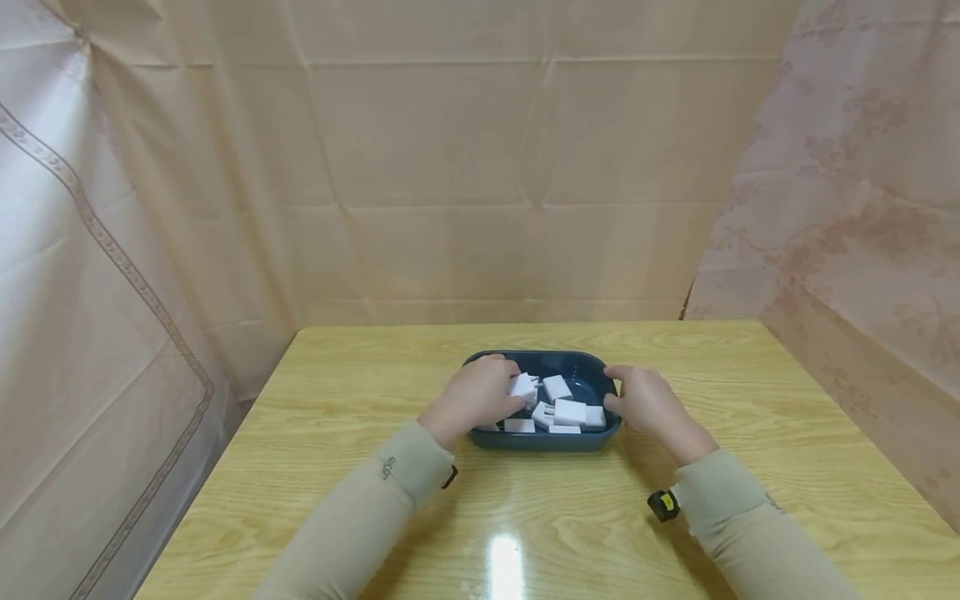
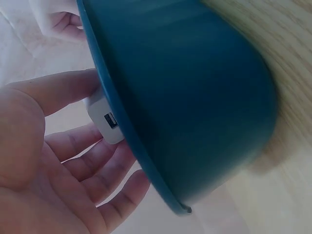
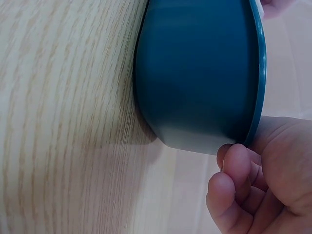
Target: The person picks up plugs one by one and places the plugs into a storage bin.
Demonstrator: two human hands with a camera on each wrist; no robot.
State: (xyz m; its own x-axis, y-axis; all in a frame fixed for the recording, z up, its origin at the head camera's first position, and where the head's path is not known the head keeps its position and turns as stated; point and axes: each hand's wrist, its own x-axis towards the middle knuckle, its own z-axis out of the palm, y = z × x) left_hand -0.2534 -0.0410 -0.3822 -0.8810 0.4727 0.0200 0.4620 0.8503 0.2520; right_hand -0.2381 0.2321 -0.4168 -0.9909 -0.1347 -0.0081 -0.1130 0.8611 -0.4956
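A dark blue plastic basin (image 1: 542, 442) with rounded corners stands on the table, with several white plug chargers in it. Over its left side, my left hand (image 1: 478, 397) pinches a white USB charger (image 1: 522, 387), prongs toward the right. The left wrist view shows the USB port of this charger (image 2: 104, 117) between thumb and fingers, partly behind the basin's rim. At the right end, my right hand (image 1: 649, 407) grips the rim, its fingers (image 3: 237, 165) curled at the outside of the wall. Among the others, one charger (image 1: 557, 387) lies at the back and another charger (image 1: 570, 412) lies nearer the front.
Beneath the basin is a wood-grain table (image 1: 360, 375). A beige cloth (image 1: 435, 167) hangs behind its far edge, and patterned cloths hang at the left and right. Dark bands with small devices (image 1: 663, 505) sit at the wrists.
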